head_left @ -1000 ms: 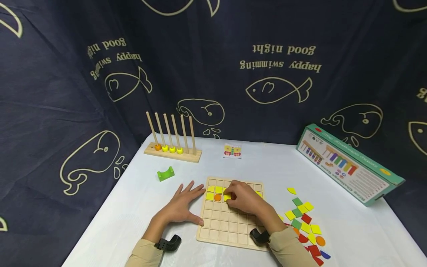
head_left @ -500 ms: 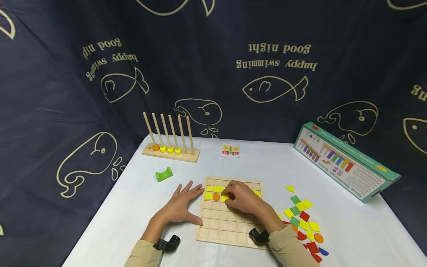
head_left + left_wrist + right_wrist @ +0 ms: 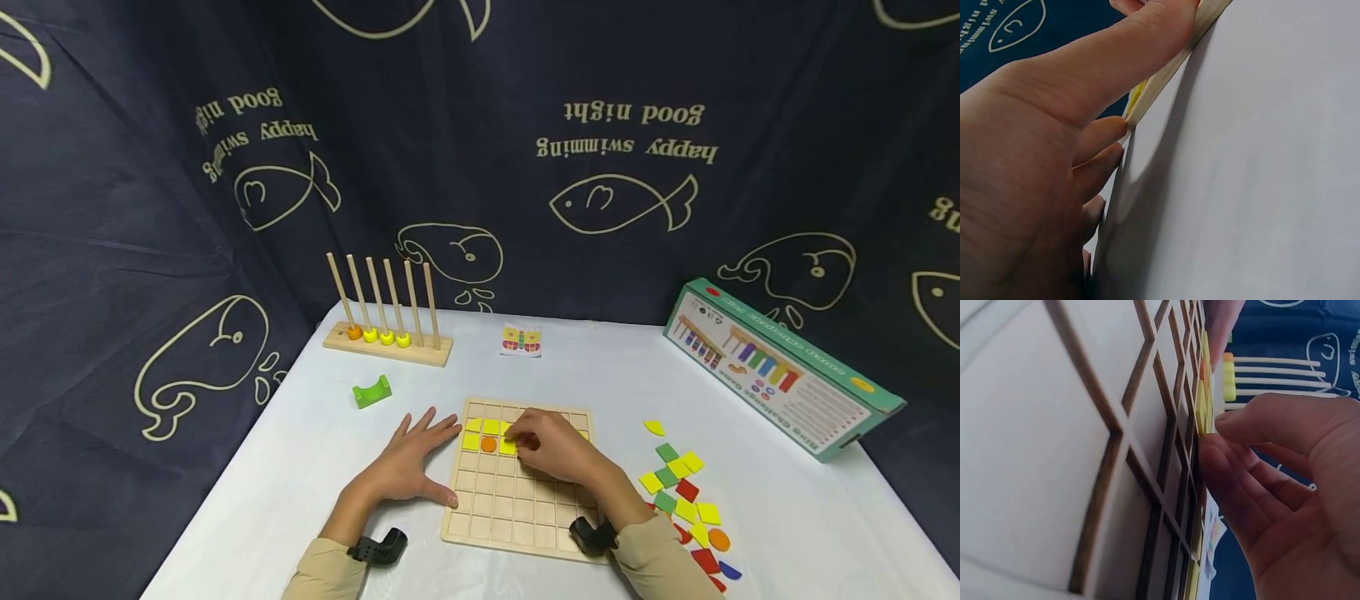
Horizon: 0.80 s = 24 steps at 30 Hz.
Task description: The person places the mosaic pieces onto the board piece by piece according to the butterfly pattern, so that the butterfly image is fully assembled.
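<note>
A square wooden grid board (image 3: 480, 504) lies on the table. Yellow tiles and an orange round tile (image 3: 489, 445) fill some cells in its upper rows. My right hand (image 3: 555, 446) is over the board, with bent fingers at a yellow square tile (image 3: 507, 447) lying in its cell. In the right wrist view the thumb and fingertips (image 3: 1213, 450) are close to the yellow tiles, with no tile visible between them. My left hand (image 3: 408, 462) lies spread at the board's left side. Its thumb touches the board's edge (image 3: 1166, 78).
Loose coloured tiles (image 3: 686, 508) are scattered right of the board. Behind stand a peg rack (image 3: 390, 346) with beads, a small green curved block (image 3: 372, 392) and a butterfly picture card (image 3: 521, 341). A long game box (image 3: 780, 375) rests at the back right.
My right hand has shifted slightly right, uncovering more of the yellow square tile beside the orange round one. The left hand has stayed in place.
</note>
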Each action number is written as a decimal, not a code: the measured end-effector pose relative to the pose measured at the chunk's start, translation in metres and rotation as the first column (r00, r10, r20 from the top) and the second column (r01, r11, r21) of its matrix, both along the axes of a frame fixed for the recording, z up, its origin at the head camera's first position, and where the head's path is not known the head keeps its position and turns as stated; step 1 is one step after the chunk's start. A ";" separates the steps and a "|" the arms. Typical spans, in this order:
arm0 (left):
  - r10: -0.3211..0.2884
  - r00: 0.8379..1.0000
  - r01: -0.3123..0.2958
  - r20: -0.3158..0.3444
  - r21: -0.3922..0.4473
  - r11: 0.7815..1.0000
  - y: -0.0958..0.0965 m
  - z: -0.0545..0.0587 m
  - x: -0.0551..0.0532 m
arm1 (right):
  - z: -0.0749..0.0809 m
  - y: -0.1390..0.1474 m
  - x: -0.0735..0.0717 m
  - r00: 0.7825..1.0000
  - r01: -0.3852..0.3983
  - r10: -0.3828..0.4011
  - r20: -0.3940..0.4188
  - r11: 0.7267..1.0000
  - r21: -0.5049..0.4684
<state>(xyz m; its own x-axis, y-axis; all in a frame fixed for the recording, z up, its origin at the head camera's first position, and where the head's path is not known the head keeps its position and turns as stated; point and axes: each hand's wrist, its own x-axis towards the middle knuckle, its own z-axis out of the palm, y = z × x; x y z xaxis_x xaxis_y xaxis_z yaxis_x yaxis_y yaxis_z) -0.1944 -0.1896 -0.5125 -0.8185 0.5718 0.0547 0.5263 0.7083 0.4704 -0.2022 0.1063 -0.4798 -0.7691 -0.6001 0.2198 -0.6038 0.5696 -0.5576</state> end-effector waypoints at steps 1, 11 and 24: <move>0.002 1.000 -0.002 0.002 -0.002 1.000 0.000 0.000 0.000 | 0.000 0.001 0.000 1.000 0.002 -0.002 0.007 1.000 -0.002; 0.007 1.000 -0.007 0.007 0.001 1.000 0.000 0.001 0.000 | 0.009 0.036 0.003 0.990 0.132 -0.132 0.051 0.991 -0.002; -0.001 1.000 0.001 0.003 -0.006 1.000 -0.001 0.000 -0.001 | 0.015 0.119 0.022 0.926 0.364 -0.364 0.105 0.931 0.013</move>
<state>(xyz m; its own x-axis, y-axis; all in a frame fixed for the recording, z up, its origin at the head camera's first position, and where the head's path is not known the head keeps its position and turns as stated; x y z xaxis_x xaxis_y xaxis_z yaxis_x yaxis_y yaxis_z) -0.1950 -0.1910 -0.5120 -0.8180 0.5732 0.0488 0.5258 0.7104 0.4678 -0.1801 0.2250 -0.4647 -0.9531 -0.2734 0.1298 -0.2942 0.7357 -0.6101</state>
